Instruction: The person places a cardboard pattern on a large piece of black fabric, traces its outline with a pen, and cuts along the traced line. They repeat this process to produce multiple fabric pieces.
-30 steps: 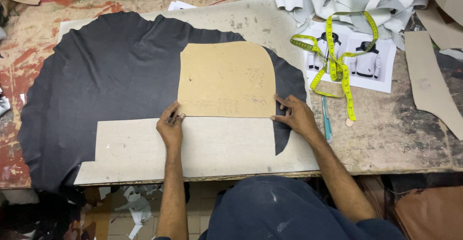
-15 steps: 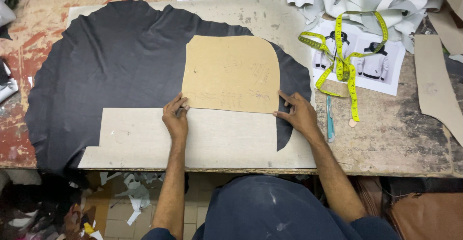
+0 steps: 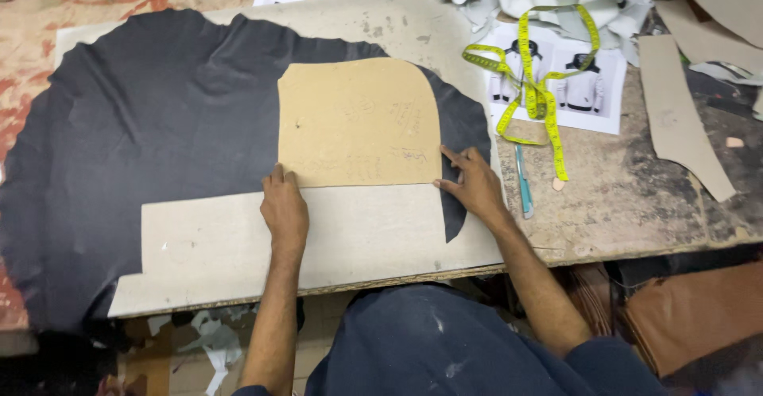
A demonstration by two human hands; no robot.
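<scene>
Matt tan cardboard pattern [image 3: 358, 122] on dull black leather hide [image 3: 159, 126]; worn, stained wooden tabletop [image 3: 636, 197]; glossy yellow tape measure [image 3: 540, 94].

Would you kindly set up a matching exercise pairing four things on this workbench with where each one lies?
Things:
1. tan cardboard pattern
2. yellow tape measure
3. teal pen
4. left hand

Places:
A. draped over the printed sheet of jackets
B. on the bare table just right of the right hand
C. on top of the black leather
D. at the pattern's lower left corner

Pairs: 1-C, 2-A, 3-B, 4-D
</scene>
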